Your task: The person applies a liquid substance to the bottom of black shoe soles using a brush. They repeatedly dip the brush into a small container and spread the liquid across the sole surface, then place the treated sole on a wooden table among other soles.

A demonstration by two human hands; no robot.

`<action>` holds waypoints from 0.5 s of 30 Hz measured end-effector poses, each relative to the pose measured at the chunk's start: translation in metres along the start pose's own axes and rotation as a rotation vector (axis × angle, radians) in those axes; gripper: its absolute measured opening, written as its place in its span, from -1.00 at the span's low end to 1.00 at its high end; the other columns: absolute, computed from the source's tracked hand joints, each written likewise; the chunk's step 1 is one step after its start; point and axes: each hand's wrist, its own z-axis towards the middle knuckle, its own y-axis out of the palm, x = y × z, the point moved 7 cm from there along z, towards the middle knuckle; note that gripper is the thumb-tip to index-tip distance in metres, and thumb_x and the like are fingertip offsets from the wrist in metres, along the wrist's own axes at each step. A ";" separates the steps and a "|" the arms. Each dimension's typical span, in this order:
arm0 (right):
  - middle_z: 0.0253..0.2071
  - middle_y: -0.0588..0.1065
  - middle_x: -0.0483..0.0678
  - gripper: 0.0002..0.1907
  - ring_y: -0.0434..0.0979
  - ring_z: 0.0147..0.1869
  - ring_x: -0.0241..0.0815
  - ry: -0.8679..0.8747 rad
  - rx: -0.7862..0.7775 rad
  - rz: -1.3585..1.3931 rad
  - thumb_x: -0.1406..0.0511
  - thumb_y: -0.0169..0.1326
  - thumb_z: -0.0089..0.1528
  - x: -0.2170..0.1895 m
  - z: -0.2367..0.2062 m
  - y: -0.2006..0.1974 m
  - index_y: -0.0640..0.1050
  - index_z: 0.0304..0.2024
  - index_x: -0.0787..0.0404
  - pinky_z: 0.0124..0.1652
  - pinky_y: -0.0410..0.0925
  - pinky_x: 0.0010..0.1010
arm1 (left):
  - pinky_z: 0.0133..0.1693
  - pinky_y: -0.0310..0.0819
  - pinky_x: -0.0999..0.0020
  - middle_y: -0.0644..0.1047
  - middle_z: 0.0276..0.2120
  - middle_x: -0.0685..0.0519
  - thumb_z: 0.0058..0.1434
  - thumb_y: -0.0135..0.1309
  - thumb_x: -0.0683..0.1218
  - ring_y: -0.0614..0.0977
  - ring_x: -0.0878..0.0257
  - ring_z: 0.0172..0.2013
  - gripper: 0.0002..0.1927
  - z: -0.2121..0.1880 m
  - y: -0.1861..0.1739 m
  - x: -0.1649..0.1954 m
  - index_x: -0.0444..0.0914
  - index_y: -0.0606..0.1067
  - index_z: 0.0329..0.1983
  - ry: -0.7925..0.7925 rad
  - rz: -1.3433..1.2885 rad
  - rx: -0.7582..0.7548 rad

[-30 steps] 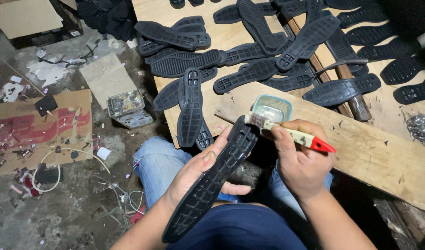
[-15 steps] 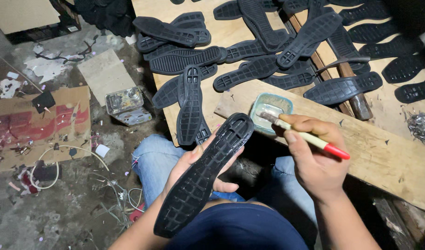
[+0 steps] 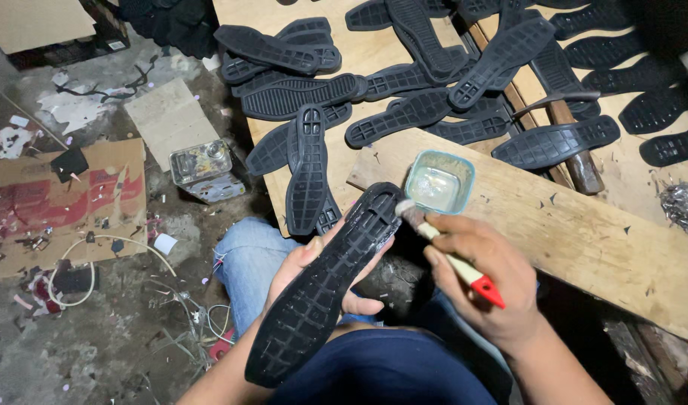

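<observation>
Shoe sole: a black rubber shoe sole, tread side up, lies slantwise over the person's lap, heel end near the body, toe end pointing toward the table edge.
Left hand: the left hand cradles the sole from beneath, thumb over its left edge, fingertips showing past the right edge; the grip is closed on the sole.
Right hand: the right hand is clamped on a small brush, fingers wrapped about the pale handle, the red handle end sticking out toward the wrist.
Brush contact: the bristles sit at the toe end of the sole, just beside the container; whether they touch the rubber cannot be told for certain.
Handling, judged: the sole looks light, flexible and likely to bend if held by one end; the tread gives good purchase. Support at mid-length from below, as here, appears the soundest hold. Any wet coating near the toe would be best kept clear of the fingers.
Container: a small pale-green square tub holding a whitish liquid stands on a wooden plank, near the toe of the sole.
Table: the wooden table carries many more black soles, lying loosely and overlapping.
Floor: to the left lie torn cardboard, a clear plastic box, a white cord and scraps.
Clothing: blue jeans at the knee, a dark blue garment below.
</observation>
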 end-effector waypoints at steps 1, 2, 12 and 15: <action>-0.06 0.60 0.13 -0.78 0.67 -0.04 -0.13 -0.011 -0.013 0.035 0.46 0.25 0.19 -0.004 -0.002 0.003 0.50 -0.15 0.33 -0.06 0.49 -0.41 | 0.13 0.13 -0.71 -0.04 0.54 -0.19 0.42 -0.18 -0.06 -0.04 -0.06 0.53 -0.24 0.000 0.000 0.002 -0.09 -0.14 0.64 0.006 0.038 -0.006; -0.08 0.61 0.10 -0.77 0.68 -0.06 -0.17 -0.022 -0.029 0.072 0.44 0.26 0.19 -0.007 -0.003 0.005 0.49 -0.15 0.32 -0.08 0.50 -0.44 | 0.14 0.17 -0.68 -0.02 0.53 -0.17 0.44 -0.17 -0.04 0.00 -0.05 0.50 -0.23 0.000 -0.002 0.003 -0.08 -0.14 0.67 0.006 0.095 0.013; -0.13 0.57 0.06 -0.77 0.56 -0.20 -0.34 0.258 0.209 0.211 0.48 0.17 0.34 0.028 -0.012 -0.007 0.47 0.03 0.36 -0.19 0.42 -0.57 | 0.11 0.39 -0.51 0.07 0.54 -0.15 0.46 -0.16 -0.07 0.15 -0.04 0.50 -0.23 0.000 -0.003 -0.006 -0.10 -0.13 0.68 -0.047 0.291 0.098; -0.22 0.57 0.01 -0.77 0.53 -0.27 -0.36 0.370 0.182 0.364 0.47 0.16 0.32 0.035 -0.013 0.007 0.48 0.01 0.37 -0.26 0.39 -0.56 | 0.17 0.33 -0.49 0.10 0.55 -0.15 0.51 -0.16 -0.08 0.18 -0.13 0.43 -0.23 -0.001 -0.001 -0.007 -0.19 -0.11 0.72 -0.059 0.364 0.074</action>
